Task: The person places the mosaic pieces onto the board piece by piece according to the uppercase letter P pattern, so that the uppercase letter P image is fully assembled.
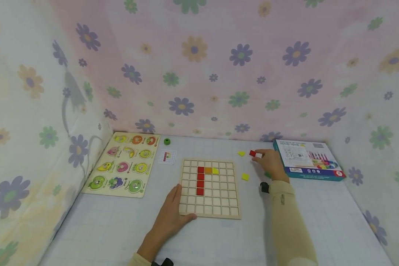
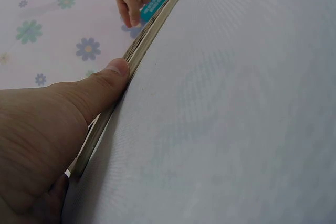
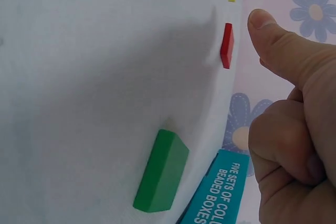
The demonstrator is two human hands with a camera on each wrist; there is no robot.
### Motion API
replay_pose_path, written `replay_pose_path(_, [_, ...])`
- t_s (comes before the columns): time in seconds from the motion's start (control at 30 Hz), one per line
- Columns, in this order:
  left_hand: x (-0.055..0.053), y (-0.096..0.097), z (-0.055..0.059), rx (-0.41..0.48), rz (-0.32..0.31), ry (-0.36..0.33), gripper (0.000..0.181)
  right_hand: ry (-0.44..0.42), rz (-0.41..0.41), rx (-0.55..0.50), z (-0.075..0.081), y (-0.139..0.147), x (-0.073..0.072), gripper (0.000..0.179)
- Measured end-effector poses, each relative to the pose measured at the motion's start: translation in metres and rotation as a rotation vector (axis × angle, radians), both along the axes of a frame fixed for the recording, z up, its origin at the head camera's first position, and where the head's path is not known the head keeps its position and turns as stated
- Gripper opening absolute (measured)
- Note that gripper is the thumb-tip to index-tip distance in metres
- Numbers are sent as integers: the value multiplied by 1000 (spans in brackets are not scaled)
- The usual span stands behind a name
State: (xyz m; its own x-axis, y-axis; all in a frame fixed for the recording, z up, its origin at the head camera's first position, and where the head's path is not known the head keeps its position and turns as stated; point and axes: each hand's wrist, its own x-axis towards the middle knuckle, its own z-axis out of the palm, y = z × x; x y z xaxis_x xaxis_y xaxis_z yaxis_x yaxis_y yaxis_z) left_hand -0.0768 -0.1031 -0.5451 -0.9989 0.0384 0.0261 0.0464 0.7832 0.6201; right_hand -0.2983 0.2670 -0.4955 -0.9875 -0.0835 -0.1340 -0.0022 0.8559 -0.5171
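A wooden grid board [image 1: 217, 200] lies in the middle of the table, with red squares [image 1: 200, 184] in a column and an orange square [image 1: 208, 170] and a yellow square [image 1: 215, 171] in its upper rows. My left hand [image 1: 169, 214] rests at the board's lower left corner, straight fingers along the left side, thumb on the front edge. Over to the right, my right hand [image 1: 270, 163] reaches to a red block [image 1: 252, 153], thumb and forefinger spread beside it. The right wrist view shows that red block [image 3: 227, 45] on the table, apart from the thumb.
Two yellow pieces, one triangular [image 1: 241, 153] and one square [image 1: 245, 177], lie right of the board. A green block [image 3: 161, 171] sits near the teal box [image 1: 309, 159]. At left are a fruit puzzle board [image 1: 119, 164], a pattern card [image 1: 167, 157] and a green ring [image 1: 167, 141].
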Motion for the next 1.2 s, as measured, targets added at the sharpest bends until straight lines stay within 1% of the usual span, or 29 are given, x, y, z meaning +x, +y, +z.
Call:
replay_pose_path(0.17, [2, 0, -1, 16, 4, -17, 124, -17, -13, -11, -5, 3, -9, 49])
replay_pose_path(0.33, [4, 0, -3, 29, 22, -40, 125, -46, -16, -11, -4, 1, -18, 50])
replay_pose_path(0.6, [5, 1, -5, 31, 27, -48, 126, -147, -10, 38, -4, 3, -31, 51])
replay_pose_path(0.67, [4, 1, -4, 29, 19, -44, 126, -162, -20, 39, -5, 3, -32, 51])
replay_pose_path(0.83, [2, 2, -2, 18, 14, -23, 125, -141, -28, 33, -7, 2, -32, 47])
replay_pose_path(0.9, [1, 2, -2, 16, 17, -27, 126, -146, -29, 31, -7, 1, -32, 45])
replay_pose_path(1.07, [1, 2, -2, 19, 16, -44, 126, -204, -30, 59, -7, 0, -32, 44])
replay_pose_path(1.2, [0, 1, -2, 10, 17, -40, 126, -213, -20, 78, -5, -3, -33, 46])
